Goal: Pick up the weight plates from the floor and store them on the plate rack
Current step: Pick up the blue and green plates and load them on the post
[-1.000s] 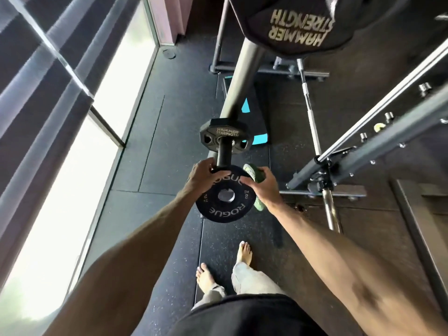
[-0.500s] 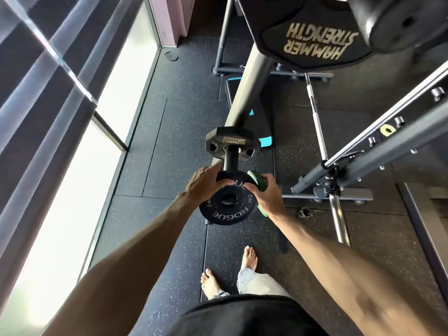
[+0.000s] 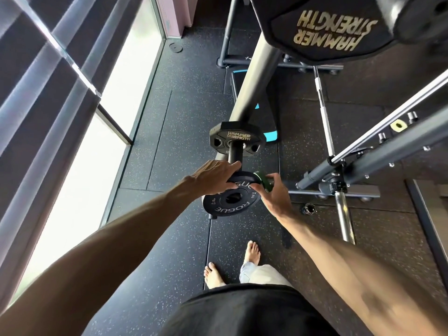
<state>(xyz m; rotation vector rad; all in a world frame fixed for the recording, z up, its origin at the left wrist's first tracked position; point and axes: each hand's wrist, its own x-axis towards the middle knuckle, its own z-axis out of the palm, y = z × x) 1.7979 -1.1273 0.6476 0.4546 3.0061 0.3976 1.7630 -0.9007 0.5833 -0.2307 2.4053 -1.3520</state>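
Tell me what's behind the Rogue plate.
Behind the Rogue plate, the peg runs to a Hammer Strength plate. A green plate in the right hand shows past its edge. The peg's tip is covered.

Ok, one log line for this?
left hand: holds Rogue plate | right hand: pinches green plate | peg: Rogue plate not yet on

The plate point(image 3: 240, 206) sits mid-scene between the left hand point(image 3: 213, 177), on its far-left rim, and the right hand point(image 3: 275, 194) at its right edge. The right hand also holds a thin plate point(image 3: 264, 181) just right of it. Just beyond, a peg point(image 3: 235, 152) carries a small plate point(image 3: 236, 138) against the post point(image 3: 252, 76). A barbell point(image 3: 339, 200) lies to the right, a window point(image 3: 72, 166) to the left, and feet point(image 3: 252, 252) are near.
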